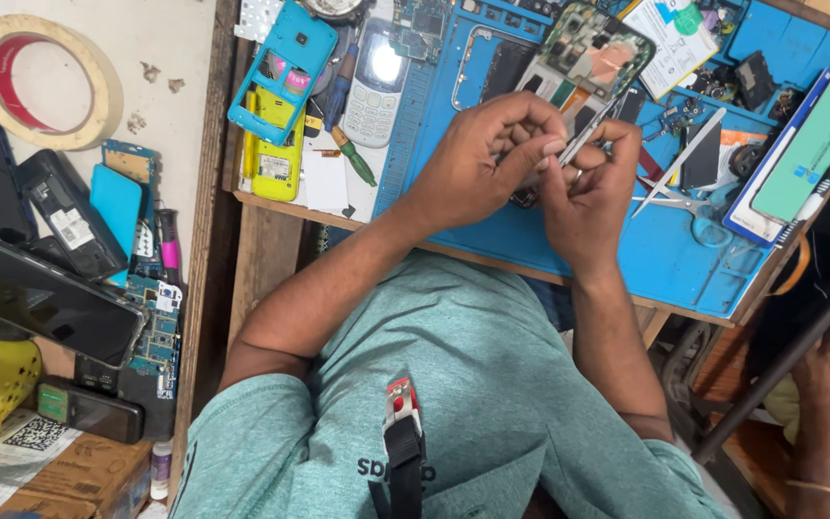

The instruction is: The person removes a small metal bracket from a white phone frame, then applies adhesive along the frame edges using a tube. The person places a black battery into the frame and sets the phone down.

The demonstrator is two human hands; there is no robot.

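Cluttered with handsets and loose boards, the bench carries a roll of tape point(45, 82) at far left, a yellow phone shell point(276, 154) and a blue work mat point(665, 255); over it the left hand point(477, 159) pinches closed, seemingly on tweezers point(583, 135), though what the fingers clasp is partly hidden. Beside it the right hand point(588, 197) curls shut, steadying an opened phone point(593, 53) whose bared inside faces up; the step looks like fine picking at a component, calling next for a steady, tiny lift; scissors point(689, 202) lie just right.

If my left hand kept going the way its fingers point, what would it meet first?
Probably the right hand: the left hand points straight at it over the blue mat, their fingertips already meeting around the tweezers. Depth is hard to judge.
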